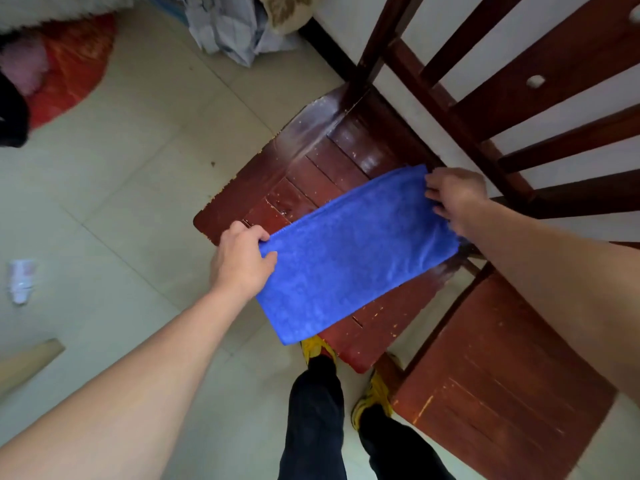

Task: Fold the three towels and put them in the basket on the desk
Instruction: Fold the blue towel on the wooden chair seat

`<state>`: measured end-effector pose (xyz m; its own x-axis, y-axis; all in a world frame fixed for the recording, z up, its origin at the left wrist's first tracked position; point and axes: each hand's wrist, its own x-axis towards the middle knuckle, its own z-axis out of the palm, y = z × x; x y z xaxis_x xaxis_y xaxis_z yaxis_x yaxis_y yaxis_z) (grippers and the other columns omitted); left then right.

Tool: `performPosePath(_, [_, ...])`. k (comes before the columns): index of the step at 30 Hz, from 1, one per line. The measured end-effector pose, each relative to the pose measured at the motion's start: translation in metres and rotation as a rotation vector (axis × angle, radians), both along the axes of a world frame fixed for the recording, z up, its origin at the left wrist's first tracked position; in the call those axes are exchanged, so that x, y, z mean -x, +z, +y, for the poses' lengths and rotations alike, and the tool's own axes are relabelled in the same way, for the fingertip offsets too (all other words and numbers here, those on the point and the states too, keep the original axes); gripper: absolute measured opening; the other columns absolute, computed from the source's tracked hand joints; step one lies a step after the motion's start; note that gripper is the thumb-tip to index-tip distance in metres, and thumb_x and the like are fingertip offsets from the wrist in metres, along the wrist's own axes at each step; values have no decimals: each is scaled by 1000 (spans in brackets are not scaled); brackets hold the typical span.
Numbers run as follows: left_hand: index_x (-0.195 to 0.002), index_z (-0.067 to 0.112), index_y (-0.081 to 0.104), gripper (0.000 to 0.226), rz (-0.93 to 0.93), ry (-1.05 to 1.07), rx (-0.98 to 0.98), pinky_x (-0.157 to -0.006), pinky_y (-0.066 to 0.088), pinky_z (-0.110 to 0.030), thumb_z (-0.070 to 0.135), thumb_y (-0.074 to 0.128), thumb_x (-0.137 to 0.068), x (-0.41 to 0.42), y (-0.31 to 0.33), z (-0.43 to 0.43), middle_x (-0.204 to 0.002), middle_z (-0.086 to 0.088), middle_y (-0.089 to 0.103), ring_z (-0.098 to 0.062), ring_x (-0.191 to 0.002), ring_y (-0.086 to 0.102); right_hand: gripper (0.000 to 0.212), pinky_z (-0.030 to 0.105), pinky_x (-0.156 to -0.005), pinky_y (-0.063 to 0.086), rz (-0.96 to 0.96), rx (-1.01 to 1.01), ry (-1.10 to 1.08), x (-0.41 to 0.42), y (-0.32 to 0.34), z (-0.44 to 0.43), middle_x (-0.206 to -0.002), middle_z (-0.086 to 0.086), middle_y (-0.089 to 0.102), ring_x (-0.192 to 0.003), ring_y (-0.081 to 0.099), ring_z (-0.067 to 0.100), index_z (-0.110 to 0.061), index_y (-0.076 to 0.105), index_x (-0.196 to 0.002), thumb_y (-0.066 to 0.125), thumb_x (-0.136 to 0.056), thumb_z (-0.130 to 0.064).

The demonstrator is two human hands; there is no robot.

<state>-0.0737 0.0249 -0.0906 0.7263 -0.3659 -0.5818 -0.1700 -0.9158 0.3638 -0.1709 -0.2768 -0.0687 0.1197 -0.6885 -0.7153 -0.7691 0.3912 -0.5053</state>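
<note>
A blue towel point(349, 254) lies flat as a long rectangle across the seat of a dark red wooden chair point(311, 174), its near corner hanging past the seat's front edge. My left hand point(242, 261) pinches the towel's left short edge. My right hand point(453, 195) grips its far right end near the chair's back. No other towel, basket or desk is in view.
A second red wooden chair point(502, 393) stands close on the right, its slatted back point(519, 98) rising behind. My legs and yellow shoes point(374, 396) are under the seat's front. On the tiled floor lie a crumpled white wrapper point(20, 280), red bags point(69, 67) and a grey cloth bundle point(235, 26).
</note>
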Motion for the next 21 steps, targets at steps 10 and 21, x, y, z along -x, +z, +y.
performPosePath(10, [-77,17,54,24,98,-30,-180,-71,43,-36,31,73,-78,13,7,-12,-84,-8,61,-34,-94,58,18,24,-55,39,166,-181,111,87,-8,56,-74,6,62,-60,56,17,-17,58,-73,65,-90,-19])
performPosePath(21, [-87,1,61,17,566,510,112,-60,47,-29,1,74,-76,87,10,6,-85,-15,67,-23,-70,60,18,36,-68,55,31,33,-38,87,-10,34,-91,9,66,-75,61,19,-16,63,-97,71,-83,-21])
